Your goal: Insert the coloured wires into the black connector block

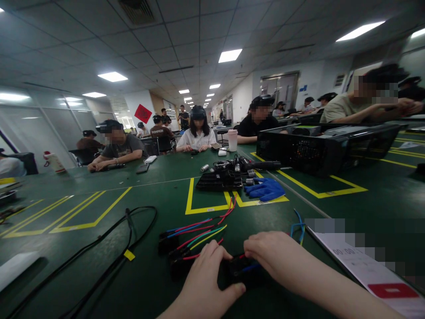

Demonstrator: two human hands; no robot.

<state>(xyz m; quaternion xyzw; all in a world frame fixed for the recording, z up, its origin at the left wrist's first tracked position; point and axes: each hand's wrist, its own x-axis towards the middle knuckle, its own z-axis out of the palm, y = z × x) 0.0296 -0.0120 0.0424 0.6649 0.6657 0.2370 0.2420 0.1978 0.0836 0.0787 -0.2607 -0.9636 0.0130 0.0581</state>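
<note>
My left hand curves around the near side of a small dark block, its thumb and index finger on either side of the block's left end. Over the block's far edge, my right hand is closed in a pinch at a red wire. A blue wire shows below the right fingers. Much of the block is in shadow or behind my hands. Just left of it lie several black blocks with red, blue, green and yellow wires pointing up and right.
Black cable loops across the left. Ahead lie black parts and a blue glove. A black computer case stands at right, near a tablet-like screen. Blue-yellow wires lie beyond my right hand. Several people sit around.
</note>
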